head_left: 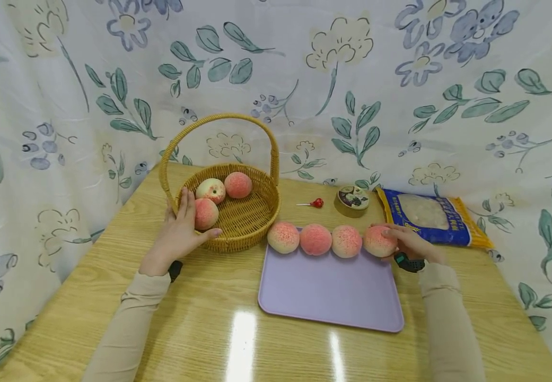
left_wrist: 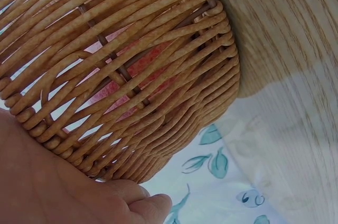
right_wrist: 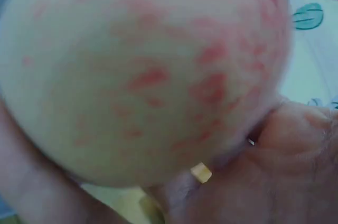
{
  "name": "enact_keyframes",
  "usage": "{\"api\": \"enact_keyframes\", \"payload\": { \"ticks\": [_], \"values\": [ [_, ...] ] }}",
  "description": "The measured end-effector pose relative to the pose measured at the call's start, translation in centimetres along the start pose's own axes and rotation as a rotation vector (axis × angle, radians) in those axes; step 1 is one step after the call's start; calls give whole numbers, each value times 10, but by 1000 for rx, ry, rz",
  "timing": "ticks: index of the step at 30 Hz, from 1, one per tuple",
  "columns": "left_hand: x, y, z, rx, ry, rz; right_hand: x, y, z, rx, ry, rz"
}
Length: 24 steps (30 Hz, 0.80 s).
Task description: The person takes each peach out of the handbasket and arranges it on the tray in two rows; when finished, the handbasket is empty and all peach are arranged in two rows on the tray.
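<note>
nearest the camera, a left sleeve [head_left: 123,323] and a right sleeve [head_left: 451,323], both beige, over the near part of a wooden desk [head_left: 190,329]. at the left of the scene, left hand [head_left: 180,233] laid against the left and near rim of a woven basket [head_left: 237,243] with a tall arched handle [head_left: 228,115]; grip wide, fingers straight along the rim, thumb pointing right at the near edge. inside the basket, toward left and far, a red peach [head_left: 206,214] beside that hand, a pale peach [head_left: 210,191] just beyond, a pink peach [head_left: 238,185] farther right. right of the basket, flat on the desk, a lilac tray [head_left: 328,292]. along its far edge, a row of three peaches [head_left: 316,239], then at the right end a held peach [head_left: 376,242] in the right hand [head_left: 414,245]; grip curled round it from the right. cannot tell whether raised off the tray. far beyond the tray, left to right: a small red-headed stick [head_left: 317,202], a round tin [head_left: 352,202], a blue and yellow packet [head_left: 428,217]. at the far side, a floral curtain [head_left: 276,63].
</note>
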<state>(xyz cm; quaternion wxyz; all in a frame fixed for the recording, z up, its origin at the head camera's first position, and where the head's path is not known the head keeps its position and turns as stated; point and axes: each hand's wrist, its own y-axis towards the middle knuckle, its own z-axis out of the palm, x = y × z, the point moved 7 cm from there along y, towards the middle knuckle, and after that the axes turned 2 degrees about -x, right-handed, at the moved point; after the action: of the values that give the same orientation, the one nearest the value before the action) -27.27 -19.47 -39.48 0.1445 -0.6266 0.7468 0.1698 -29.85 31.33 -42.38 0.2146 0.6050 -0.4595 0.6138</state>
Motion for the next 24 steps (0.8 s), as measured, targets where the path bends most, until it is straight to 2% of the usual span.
{"api": "enact_keyframes", "payload": {
  "ticks": [5, 11, 13, 17, 20, 24],
  "values": [
    [1, 0, 3, -6, -10, 6, -10, 2, -1, -27, -86, 9],
    [3, -1, 3, -11, -22, 5, -10, -2, 5, 97, -90, -85],
    [3, -1, 2, -10, -22, 0, -8, -4, 5, 107, -100, -100],
    [1, -2, 3, 1, -28, -11, -3, -9, 1, 52, -142, -4],
    [1, -2, 3, 7, -27, -14, 5, -13, -1, 26, -227, 66],
    [1, -1, 2, 0, -9, -9, 32, -12, 2, -5, -390, 35]
  ]
}}
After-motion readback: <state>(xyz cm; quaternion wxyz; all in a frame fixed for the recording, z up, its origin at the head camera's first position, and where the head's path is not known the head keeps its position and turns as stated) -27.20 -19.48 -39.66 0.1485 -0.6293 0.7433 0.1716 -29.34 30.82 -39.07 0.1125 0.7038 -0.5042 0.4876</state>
